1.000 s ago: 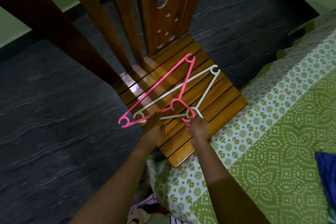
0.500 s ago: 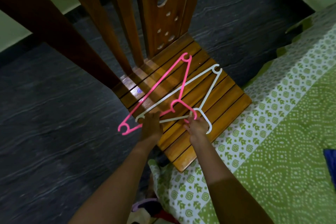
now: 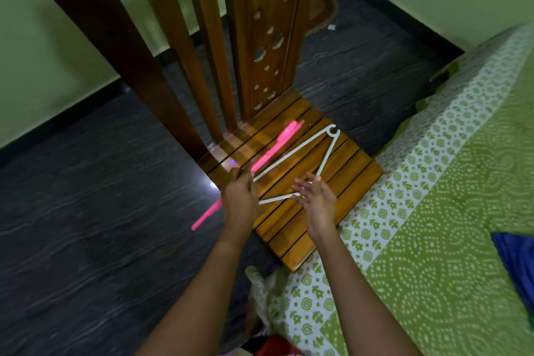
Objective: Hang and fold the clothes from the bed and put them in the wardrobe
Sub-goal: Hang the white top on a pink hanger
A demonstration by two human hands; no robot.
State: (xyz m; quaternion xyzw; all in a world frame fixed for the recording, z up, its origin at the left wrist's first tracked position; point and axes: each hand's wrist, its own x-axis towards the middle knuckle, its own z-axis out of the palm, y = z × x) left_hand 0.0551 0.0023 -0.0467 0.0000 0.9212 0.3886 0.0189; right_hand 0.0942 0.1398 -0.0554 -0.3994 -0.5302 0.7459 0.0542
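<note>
Pink hanger (image 3: 277,146), blurred, is gripped by the left hand (image 3: 239,199) at the near left edge of the chair seat (image 3: 346,179), fingers curled round it. Beside it over the seat, the right hand (image 3: 316,201) is held slack, fingers spread above the white hanger (image 3: 291,155), which lies on the slats; contact cannot be told.

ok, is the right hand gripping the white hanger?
No, the right hand is spread open over the white hanger, which lies flat on the chair seat.
</note>
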